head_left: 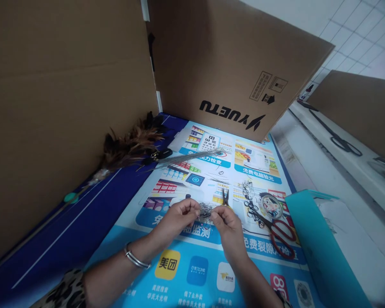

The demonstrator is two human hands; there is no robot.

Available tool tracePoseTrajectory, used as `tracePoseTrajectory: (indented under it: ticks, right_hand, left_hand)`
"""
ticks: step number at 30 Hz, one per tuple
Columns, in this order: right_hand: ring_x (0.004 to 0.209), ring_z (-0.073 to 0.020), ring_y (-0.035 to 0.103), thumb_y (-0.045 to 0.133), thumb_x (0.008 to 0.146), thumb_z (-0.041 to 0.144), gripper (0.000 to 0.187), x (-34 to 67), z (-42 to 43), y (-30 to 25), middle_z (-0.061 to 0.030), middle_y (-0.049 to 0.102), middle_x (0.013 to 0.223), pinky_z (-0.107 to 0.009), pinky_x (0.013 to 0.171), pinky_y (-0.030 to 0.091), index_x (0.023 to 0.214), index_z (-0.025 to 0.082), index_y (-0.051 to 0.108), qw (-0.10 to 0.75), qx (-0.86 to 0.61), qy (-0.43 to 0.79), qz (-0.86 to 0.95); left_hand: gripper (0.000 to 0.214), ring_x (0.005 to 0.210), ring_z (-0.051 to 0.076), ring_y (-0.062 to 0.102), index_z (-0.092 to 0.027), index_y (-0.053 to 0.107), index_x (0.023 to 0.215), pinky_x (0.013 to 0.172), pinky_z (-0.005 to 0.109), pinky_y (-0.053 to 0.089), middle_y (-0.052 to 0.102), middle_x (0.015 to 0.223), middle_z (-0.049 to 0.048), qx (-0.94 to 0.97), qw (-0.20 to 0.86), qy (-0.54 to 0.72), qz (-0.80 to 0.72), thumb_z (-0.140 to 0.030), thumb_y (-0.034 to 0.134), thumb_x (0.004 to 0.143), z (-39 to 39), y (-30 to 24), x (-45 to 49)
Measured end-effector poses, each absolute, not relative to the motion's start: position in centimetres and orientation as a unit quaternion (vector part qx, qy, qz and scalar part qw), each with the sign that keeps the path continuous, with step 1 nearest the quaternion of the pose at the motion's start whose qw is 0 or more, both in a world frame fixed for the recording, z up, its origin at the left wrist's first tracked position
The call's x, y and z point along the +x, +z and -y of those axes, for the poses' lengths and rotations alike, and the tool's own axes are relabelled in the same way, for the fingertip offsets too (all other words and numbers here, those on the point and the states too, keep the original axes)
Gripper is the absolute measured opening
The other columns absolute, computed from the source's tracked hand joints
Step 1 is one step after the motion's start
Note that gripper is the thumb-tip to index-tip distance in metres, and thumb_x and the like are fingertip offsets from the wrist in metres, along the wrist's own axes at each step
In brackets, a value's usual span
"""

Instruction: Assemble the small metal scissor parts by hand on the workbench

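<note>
Between my two hands, low over the printed mat [128,222], is a small tangle of thin silvery wire pieces [205,210]. My left hand [183,214] pinches its left side with closed fingers. On the right edge, the thumb and fingers of my right hand [226,221] are closed on it too. The exact shape of the wire pieces is too fine to make out. Just behind my right hand lie small pliers [225,196], their handles partly hidden. To the right are red-handled scissors [281,237], a round picture-faced object [271,206] and several small dark loops [250,208].
Long straight wires [192,157] lie across the mat's far part. A feather duster [131,143] rests along the left cardboard panel [67,94]. Another cardboard panel [231,64] stands at the back. A teal box [321,248] is at the right edge, with pale contents.
</note>
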State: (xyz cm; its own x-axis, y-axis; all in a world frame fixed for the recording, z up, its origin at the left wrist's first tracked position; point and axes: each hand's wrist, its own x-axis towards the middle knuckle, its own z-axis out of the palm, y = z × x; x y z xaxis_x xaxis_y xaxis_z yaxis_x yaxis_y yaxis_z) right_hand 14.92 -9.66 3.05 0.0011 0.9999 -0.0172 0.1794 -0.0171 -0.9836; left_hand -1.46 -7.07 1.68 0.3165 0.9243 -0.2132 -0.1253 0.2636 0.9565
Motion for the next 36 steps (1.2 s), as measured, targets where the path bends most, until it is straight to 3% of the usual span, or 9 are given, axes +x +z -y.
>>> tracePoseTrajectory:
  ticks: [18,27,36]
  right_hand:
    - [0.065,-0.0121,0.044,0.054,0.082,0.032,0.016,14.56,10.12,2.96,0.001,0.05,0.068,-0.023,0.061,0.038,0.078,0.017,0.056,0.479,-0.546,0.454,0.516]
    - [0.066,-0.0132,0.047,0.054,0.081,0.035,0.019,14.41,10.18,2.88,0.0,0.051,0.068,-0.024,0.061,0.04,0.078,0.017,0.057,0.491,-0.537,0.466,0.503]
    - [0.067,-0.0128,0.048,0.055,0.081,0.032,0.015,14.47,10.17,2.89,0.0007,0.052,0.069,-0.024,0.063,0.039,0.079,0.017,0.057,0.495,-0.525,0.482,0.496]
  left_hand:
    - [0.014,0.053,0.007,0.038,-0.015,0.053,0.079,0.05,0.018,0.031,0.043,0.061,-0.0046,0.54,0.614,0.389,-0.424,-0.029,0.053,0.078,7.37,1.81,-1.29]
    - [0.019,0.071,0.014,0.055,-0.015,0.062,0.091,0.064,0.024,0.042,0.063,0.079,0.0039,0.645,0.496,0.38,-0.44,-0.025,0.052,0.078,7.73,2.32,-1.63]
    - [0.018,0.08,0.016,0.06,-0.018,0.066,0.092,0.072,0.028,0.046,0.067,0.086,0.0064,0.707,0.409,0.403,-0.413,-0.023,0.054,0.08,7.75,2.14,-1.61]
